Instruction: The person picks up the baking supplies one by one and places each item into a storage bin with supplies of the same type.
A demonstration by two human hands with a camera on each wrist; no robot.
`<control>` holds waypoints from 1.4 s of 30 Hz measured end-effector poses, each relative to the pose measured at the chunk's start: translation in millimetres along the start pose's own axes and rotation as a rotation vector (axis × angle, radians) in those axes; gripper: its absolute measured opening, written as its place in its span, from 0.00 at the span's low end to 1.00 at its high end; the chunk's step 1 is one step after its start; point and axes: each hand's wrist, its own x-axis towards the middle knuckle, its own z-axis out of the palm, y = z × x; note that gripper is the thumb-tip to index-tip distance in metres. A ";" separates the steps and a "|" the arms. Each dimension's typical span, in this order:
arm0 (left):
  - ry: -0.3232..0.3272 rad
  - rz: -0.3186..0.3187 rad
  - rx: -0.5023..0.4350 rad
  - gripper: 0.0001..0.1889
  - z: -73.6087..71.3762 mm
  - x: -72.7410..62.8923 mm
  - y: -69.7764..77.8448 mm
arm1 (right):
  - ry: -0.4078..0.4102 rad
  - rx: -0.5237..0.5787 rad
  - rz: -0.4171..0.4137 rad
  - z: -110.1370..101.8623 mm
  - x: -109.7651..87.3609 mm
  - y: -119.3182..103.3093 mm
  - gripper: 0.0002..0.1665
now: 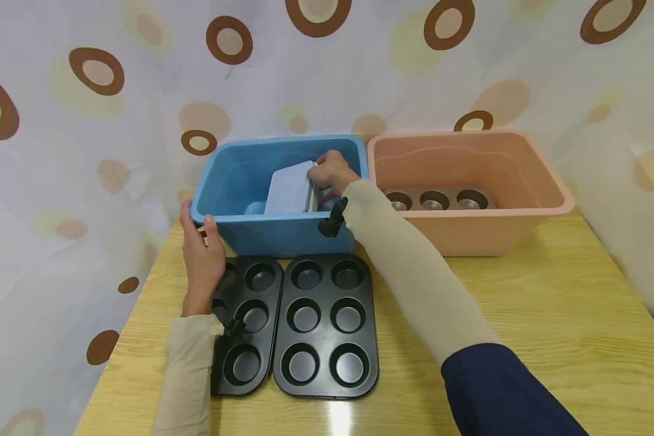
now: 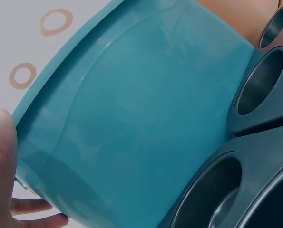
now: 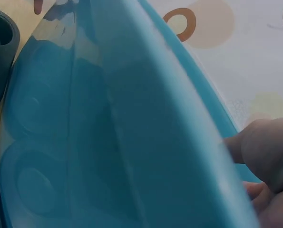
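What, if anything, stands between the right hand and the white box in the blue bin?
Nothing visible does. In the head view, the right hand reaches over the rim of the blue bin, its fingers at the white box's upper right edge. The bin's front wall hides the box's bottom from view.

2 bins (image 1: 283, 236), 3 pans (image 1: 326, 327), 1 ctnr (image 1: 287, 191)

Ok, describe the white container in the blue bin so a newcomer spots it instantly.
At the far side of the wooden table, find the blue bin, left of the pink bin. Inside, the white container stands tilted, the right hand gripping its right edge. Its smooth, flat face sets it apart from the dark muffin trays in front of the bin.
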 end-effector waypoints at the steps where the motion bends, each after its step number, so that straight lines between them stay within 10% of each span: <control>1: 0.000 -0.002 0.003 0.33 -0.7 -1.1 -0.4 | -0.021 0.003 -0.004 0.8 -0.8 0.8 0.33; 12: -0.003 0.015 -0.008 0.33 0.9 2.4 4.5 | -0.362 -0.181 0.004 5.2 -10.0 -4.8 0.27; 42: -0.008 -0.021 -0.001 0.33 1.4 -4.5 4.9 | -0.419 0.027 -0.121 -45.8 -37.2 1.8 0.32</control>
